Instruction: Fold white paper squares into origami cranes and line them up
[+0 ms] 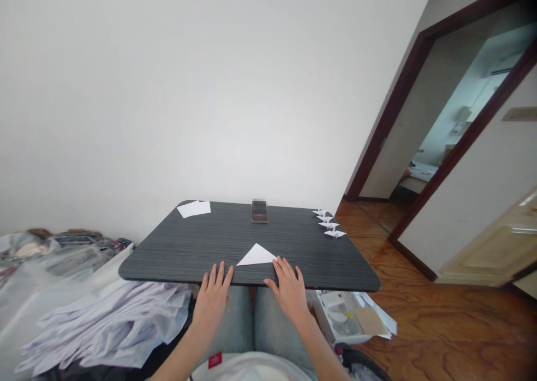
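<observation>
A white sheet of paper (257, 255), folded into a triangle, lies flat near the front edge of the dark table (180, 252), its point facing the wall. My right hand (289, 286) rests at the triangle's right corner, fingertips touching or just over it, fingers stretched out. To the left, my left hand (213, 294) lies over the table's front edge with its fingers spread and nothing in them. A small gap separates it from the triangle's left corner.
Several white folded paper cranes (331, 224) stand in a row at the table's right side. Loose white paper (195, 208) lies at the back left. A phone-like dark device (259, 210) sits at the back middle. Clothes (117, 319) are piled left; a box (342, 316) is below right.
</observation>
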The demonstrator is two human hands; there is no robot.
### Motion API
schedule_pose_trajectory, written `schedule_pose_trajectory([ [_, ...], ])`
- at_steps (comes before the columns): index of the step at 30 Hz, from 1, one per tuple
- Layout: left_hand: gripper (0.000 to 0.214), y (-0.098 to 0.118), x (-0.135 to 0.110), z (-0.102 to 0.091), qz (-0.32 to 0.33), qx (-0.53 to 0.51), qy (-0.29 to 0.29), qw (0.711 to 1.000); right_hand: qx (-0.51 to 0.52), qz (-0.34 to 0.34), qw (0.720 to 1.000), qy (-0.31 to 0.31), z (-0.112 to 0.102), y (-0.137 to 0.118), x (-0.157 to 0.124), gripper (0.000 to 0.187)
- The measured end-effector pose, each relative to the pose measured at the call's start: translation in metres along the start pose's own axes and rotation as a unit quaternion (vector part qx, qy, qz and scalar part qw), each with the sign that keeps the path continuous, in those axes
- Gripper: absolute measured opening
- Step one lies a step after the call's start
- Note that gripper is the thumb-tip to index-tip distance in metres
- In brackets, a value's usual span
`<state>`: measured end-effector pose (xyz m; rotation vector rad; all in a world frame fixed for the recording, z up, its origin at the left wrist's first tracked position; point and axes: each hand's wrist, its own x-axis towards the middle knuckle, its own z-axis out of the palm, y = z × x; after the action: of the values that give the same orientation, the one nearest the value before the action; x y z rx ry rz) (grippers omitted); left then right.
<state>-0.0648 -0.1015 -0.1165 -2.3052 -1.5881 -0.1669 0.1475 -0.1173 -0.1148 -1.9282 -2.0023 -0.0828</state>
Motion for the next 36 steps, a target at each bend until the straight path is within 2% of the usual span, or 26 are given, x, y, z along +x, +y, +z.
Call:
schedule_pose_trajectory([
  [5, 0.060, 0.006, 0.003, -0.005, -0.006, -0.013, 0.026, 1.000, -0.002, 0.001, 1.000, 0.002, -0.002, -0.002, 0.000, 0.051],
  [7, 0.062, 0.012, 0.009, -0.007, 0.028, -0.029, 0.044, 0.998, -0.005, -0.003, 1.000, -0.001, -0.003, -0.002, 0.000, 0.049],
  [10, 0.060, 0.023, 0.019, -0.006, 0.115, -0.063, 0.048, 0.990, -0.010, -0.010, 1.000, -0.013, -0.006, -0.004, 0.001, 0.048],
  [12, 0.057, 0.031, 0.025, -0.004, 0.139, -0.079, 0.045, 0.986, -0.010, -0.013, 1.000, -0.021, -0.007, -0.006, 0.002, 0.050],
  [19, 0.050, 0.049, 0.036, -0.001, 0.105, -0.084, 0.037, 0.990, -0.001, 0.012, 1.000, -0.024, -0.007, -0.021, 0.006, 0.059],
  [26, 0.045, 0.051, 0.040, -0.011, 0.092, -0.079, 0.019, 0.992, -0.008, 0.039, 0.999, -0.018, -0.005, -0.023, 0.007, 0.057],
  [36, 0.047, 0.052, 0.037, -0.009, 0.078, -0.076, 0.010, 0.994, -0.021, 0.048, 0.999, -0.014, -0.012, -0.018, 0.003, 0.058],
])
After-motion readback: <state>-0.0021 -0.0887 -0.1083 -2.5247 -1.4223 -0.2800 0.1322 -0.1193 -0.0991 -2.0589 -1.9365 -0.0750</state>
